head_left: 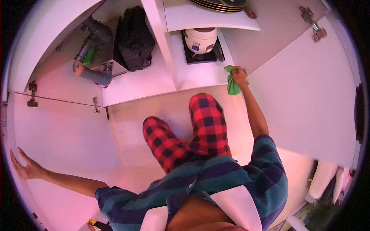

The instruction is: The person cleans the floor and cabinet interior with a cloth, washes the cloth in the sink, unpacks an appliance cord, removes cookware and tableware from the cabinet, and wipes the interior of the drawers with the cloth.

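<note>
A green cloth hangs from my right hand, whose fingers are closed around it beside the cabinet's front edge, near the right door. My left hand has its fingers spread at the outer edge of the open left door. Just behind the cloth, a white rice cooker stands on a black tray in the right compartment.
Dark plates are stacked on a shelf above the cooker. The left compartment holds grey drain pipes and a black bag. A divider separates the compartments. Metal hinges project near the right door.
</note>
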The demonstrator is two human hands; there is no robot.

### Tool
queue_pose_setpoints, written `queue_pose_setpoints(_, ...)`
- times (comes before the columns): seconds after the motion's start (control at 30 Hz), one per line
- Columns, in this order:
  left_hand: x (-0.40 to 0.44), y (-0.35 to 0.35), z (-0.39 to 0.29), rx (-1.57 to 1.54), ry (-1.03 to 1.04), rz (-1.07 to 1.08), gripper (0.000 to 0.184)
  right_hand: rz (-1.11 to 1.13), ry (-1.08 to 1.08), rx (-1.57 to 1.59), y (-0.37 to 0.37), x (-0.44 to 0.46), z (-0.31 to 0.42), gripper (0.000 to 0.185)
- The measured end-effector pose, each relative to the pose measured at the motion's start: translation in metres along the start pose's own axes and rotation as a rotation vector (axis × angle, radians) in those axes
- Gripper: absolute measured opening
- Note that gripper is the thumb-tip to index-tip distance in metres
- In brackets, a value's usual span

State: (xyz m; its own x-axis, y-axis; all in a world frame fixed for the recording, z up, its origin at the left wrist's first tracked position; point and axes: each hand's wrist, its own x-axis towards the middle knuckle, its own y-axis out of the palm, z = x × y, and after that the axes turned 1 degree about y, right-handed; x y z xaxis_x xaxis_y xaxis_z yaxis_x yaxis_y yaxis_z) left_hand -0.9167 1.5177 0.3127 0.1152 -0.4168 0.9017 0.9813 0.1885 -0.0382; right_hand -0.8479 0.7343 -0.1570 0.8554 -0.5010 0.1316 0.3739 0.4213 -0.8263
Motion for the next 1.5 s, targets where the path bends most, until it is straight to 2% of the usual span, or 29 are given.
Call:
queue_pose_setpoints(0.03,0.004,0.004,-0.029,-0.154,-0.013,-0.022,0.025,0.03,-0.039,-0.141,0.011,0.013,-0.008,0.028)
queue_pose_setpoints(0.1,-0.006,0.017,-0.1,-0.341,-0.172,-0.027,0.02,0.087,-0.131,-0.405,0.046,0.044,-0.011,0.03)
queue_pose_setpoints(0.17,-0.008,0.041,-0.169,-0.502,-0.145,-0.135,0.015,-0.062,-0.112,-0.228,0.052,0.062,0.023,0.032)
queue_pose_setpoints(0.2,-0.009,0.053,-0.217,-0.788,-0.19,-0.209,0.015,-0.134,-0.096,-0.143,0.05,0.067,0.046,0.034)
queue_pose_setpoints(0.23,-0.011,0.056,-0.266,-0.982,-0.054,-0.175,0.015,-0.207,-0.08,-0.062,0.051,0.07,0.061,0.035)
queue_pose_setpoints(0.3,-0.014,0.03,-0.356,-0.818,0.226,0.398,0.014,-0.053,0.092,-0.165,0.067,0.077,0.067,0.037)
queue_pose_setpoints(0.33,-0.017,0.026,-0.395,-0.98,0.281,0.308,0.019,0.016,0.17,-0.216,0.073,0.084,0.067,0.038)
queue_pose_setpoints(0.37,-0.019,0.022,-0.434,-1.133,0.352,0.224,0.025,0.014,0.173,-0.103,0.081,0.09,0.058,0.036)
queue_pose_setpoints(0.4,-0.022,0.016,-0.46,-1.266,0.307,0.251,0.03,0.021,0.177,0.008,0.089,0.093,0.043,0.034)
queue_pose_setpoints(0.43,-0.036,0.013,-0.479,-1.383,0.236,0.385,0.029,0.025,0.177,0.115,0.093,0.097,0.034,0.033)
queue_pose_setpoints(0.5,-0.065,0.01,-0.508,-1.573,0.087,0.637,0.028,0.034,0.223,0.652,0.054,0.05,0.044,0.033)
queue_pose_setpoints(0.53,-0.078,0.009,-0.519,-1.645,-0.002,0.753,0.027,0.021,0.168,0.857,0.047,0.026,0.04,0.036)
queue_pose_setpoints(0.57,-0.088,0.006,-0.529,-1.714,-0.095,0.867,0.026,0.007,0.111,1.059,0.038,0.003,0.035,0.04)
queue_pose_setpoints(0.63,-0.097,0.003,-0.544,-1.829,-0.322,1.087,0.034,0.238,0.266,1.248,0.0,-0.047,0.054,0.045)
queue_pose_setpoints(0.67,-0.1,0.001,-0.552,-1.876,-0.435,1.186,0.038,0.274,0.231,1.226,-0.013,-0.069,0.064,0.046)
queue_pose_setpoints(0.77,-0.088,-0.005,-0.578,-2.023,-0.678,0.932,0.057,0.385,0.055,1.16,-0.056,-0.117,0.103,0.049)
queue_pose_setpoints(0.83,-0.064,-0.01,-0.576,-2.255,-0.834,1.018,0.066,0.49,-0.107,1.098,-0.085,-0.13,0.126,0.048)
queue_pose_setpoints(0.87,-0.057,-0.015,-0.573,-2.376,-0.917,1.074,0.07,0.423,-0.115,1.11,-0.095,-0.132,0.141,0.043)
queue_pose_setpoints(0.93,-0.056,-0.025,-0.569,-2.355,-0.944,1.044,0.07,0.287,-0.114,1.14,-0.109,-0.141,0.16,0.035)
queue_pose_setpoints(1.0,-0.06,-0.043,-0.565,-2.289,-0.981,1.058,0.068,0.245,-0.172,0.964,-0.106,-0.138,0.152,0.026)
queue_pose_setpoints(1.03,-0.063,-0.051,-0.56,-2.307,-1.083,1.045,0.069,0.232,-0.195,0.877,-0.107,-0.138,0.157,0.022)
queue_pose_setpoints(1.1,-0.071,-0.061,-0.552,-2.317,-1.272,0.988,0.071,0.233,-0.21,0.975,-0.107,-0.144,0.171,0.013)
queue_pose_setpoints(1.13,-0.076,-0.069,-0.553,-2.277,-1.392,0.826,0.059,0.253,-0.226,0.959,-0.109,-0.147,0.175,0.013)
queue_pose_setpoints(1.23,-0.097,-0.074,-0.546,-2.142,-1.393,1.132,0.041,0.349,-0.243,0.956,-0.109,-0.157,0.181,0.009)
queue_pose_setpoints(1.27,-0.1,-0.074,-0.544,-2.15,-1.49,1.207,0.024,0.385,-0.251,0.965,-0.108,-0.158,0.185,0.008)
queue_pose_setpoints(1.33,-0.105,-0.071,-0.529,-2.2,-1.587,1.166,0.02,0.371,-0.26,1.055,-0.099,-0.157,0.191,0.008)
queue_pose_setpoints(1.37,-0.104,-0.069,-0.522,-2.231,-1.629,1.138,0.018,0.36,-0.269,1.099,-0.098,-0.155,0.196,0.008)
queue_pose_setpoints(1.4,-0.102,-0.071,-0.518,-2.213,-1.742,1.01,0.012,0.441,-0.294,1.146,-0.098,-0.155,0.201,0.007)
queue_pose_setpoints(1.5,-0.113,-0.066,-0.504,-2.26,-1.883,0.685,0.011,0.664,-0.321,1.257,-0.082,-0.152,0.216,0.017)
